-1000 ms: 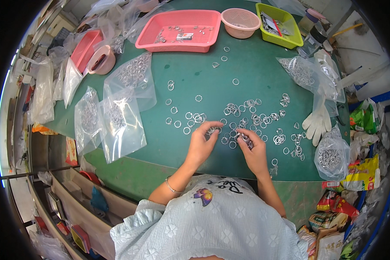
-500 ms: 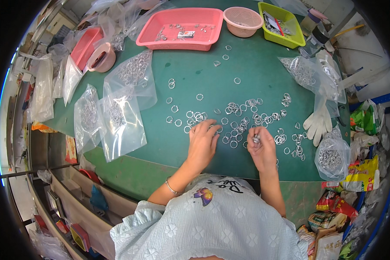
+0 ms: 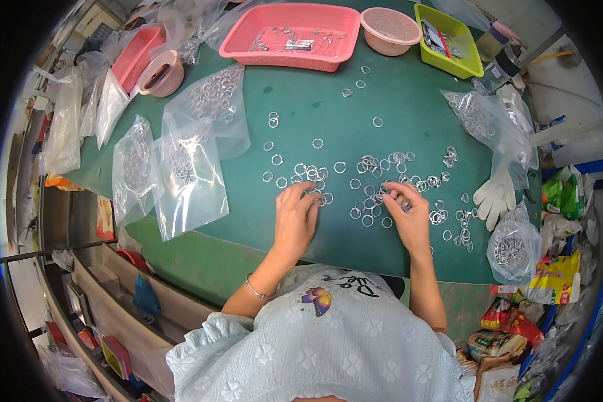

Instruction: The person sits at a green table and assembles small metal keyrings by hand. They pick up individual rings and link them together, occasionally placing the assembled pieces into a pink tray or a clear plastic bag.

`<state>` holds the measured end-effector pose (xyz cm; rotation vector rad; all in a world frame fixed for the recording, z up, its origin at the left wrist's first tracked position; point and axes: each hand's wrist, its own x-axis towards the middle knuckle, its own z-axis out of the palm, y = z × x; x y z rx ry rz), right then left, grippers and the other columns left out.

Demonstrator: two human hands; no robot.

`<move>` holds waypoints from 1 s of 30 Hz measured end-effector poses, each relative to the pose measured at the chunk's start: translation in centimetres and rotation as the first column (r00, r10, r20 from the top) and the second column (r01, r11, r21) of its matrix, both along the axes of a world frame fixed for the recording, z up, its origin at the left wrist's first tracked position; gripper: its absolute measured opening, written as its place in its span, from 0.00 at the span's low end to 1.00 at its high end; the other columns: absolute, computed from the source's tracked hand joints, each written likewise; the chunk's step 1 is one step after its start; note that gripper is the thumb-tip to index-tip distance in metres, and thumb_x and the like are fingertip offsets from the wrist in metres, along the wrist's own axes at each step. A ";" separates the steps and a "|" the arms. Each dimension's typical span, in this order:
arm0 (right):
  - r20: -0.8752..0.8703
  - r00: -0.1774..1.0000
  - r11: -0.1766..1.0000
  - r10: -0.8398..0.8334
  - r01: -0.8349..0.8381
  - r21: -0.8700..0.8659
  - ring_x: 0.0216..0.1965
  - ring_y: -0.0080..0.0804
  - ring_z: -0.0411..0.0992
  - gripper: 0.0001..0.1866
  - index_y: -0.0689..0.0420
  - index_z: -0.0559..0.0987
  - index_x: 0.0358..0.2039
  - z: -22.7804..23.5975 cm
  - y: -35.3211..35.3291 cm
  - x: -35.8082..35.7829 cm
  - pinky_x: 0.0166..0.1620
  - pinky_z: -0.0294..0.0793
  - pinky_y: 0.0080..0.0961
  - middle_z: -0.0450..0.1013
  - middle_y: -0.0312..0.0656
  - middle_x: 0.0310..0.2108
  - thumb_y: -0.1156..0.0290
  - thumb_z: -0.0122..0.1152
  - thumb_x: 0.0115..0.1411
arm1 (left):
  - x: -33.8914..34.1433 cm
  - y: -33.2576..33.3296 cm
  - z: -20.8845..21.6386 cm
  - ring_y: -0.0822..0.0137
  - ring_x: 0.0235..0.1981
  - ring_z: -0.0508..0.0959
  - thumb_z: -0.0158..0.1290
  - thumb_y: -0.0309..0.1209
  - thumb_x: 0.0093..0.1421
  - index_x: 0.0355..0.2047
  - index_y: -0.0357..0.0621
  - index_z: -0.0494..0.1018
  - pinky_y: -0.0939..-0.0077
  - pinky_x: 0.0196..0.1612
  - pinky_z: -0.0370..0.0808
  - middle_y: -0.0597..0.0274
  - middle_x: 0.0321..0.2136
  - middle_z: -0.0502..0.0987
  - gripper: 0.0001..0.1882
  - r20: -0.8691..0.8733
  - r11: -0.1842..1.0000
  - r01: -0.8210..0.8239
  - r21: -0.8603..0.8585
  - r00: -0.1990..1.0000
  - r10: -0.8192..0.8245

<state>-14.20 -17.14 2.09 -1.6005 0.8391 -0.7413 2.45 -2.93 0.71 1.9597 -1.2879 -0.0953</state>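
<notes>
Silver metal rings (image 3: 370, 204) lie scattered in loose groups over the green table. My left hand (image 3: 295, 218) is at the near edge of the left cluster of rings (image 3: 300, 169). Its fingers are curled and close together, the tips down on a ring beside the thumb, partly hidden. To the right, my right hand (image 3: 412, 218) keeps a few rings (image 3: 405, 204) within its bent fingers. The thumb and index finger of that hand reach to the edge of the middle pile. How many rings it holds is hidden.
Clear bags of rings (image 3: 181, 161) lie at left; another bag (image 3: 512, 248) sits at the right edge beside a white glove (image 3: 496, 199). Along the back stand a pink basket (image 3: 288, 60), a round pink bowl (image 3: 390, 43) and a green basket (image 3: 449, 63).
My left hand has drawn left and back toward the left cluster. My right hand has moved forward to the middle pile, its thumb and index finger opening outward. The view has shifted slightly.
</notes>
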 end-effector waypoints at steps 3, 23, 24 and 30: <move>-0.212 0.975 0.936 0.072 -0.139 -0.322 0.17 0.25 0.60 0.08 0.59 0.79 0.29 -0.5 0.0 2.2 0.23 0.60 0.23 0.61 0.38 0.16 0.78 0.63 0.46 | -0.5 0.1 0.5 0.59 0.40 0.71 0.56 0.18 0.47 0.32 0.40 0.74 0.69 0.44 0.65 0.59 0.37 0.73 0.10 -0.090 1.000 -0.007 -0.004 0.996 0.006; -0.263 0.926 0.901 0.269 -0.339 -0.271 0.22 0.29 0.66 0.05 0.61 0.76 0.30 -0.9 0.3 9.2 0.28 0.66 0.24 0.68 0.38 0.25 0.76 0.59 0.51 | 1.8 4.0 -0.1 0.56 0.37 0.71 0.54 0.19 0.50 0.36 0.39 0.73 0.68 0.41 0.67 0.56 0.35 0.72 0.11 -0.284 0.997 -0.062 -0.047 0.958 0.046; -0.179 0.948 0.930 0.265 -0.300 -0.212 0.21 0.26 0.64 0.04 0.62 0.76 0.29 -0.8 0.0 8.8 0.28 0.64 0.22 0.67 0.36 0.24 0.77 0.58 0.52 | 2.0 4.0 -0.1 0.56 0.36 0.71 0.54 0.20 0.50 0.36 0.39 0.73 0.68 0.42 0.67 0.56 0.35 0.72 0.11 -0.294 0.996 -0.072 -0.060 0.954 0.051; -0.143 0.973 0.975 0.184 -0.162 0.153 0.20 0.13 0.59 0.04 0.62 0.76 0.29 0.0 0.8 6.9 0.24 0.59 0.13 0.66 0.30 0.20 0.75 0.56 0.56 | 3.2 3.9 -0.3 0.57 0.37 0.72 0.54 0.20 0.50 0.37 0.38 0.73 0.69 0.41 0.68 0.56 0.36 0.73 0.11 -0.404 0.992 -0.075 -0.102 0.914 0.028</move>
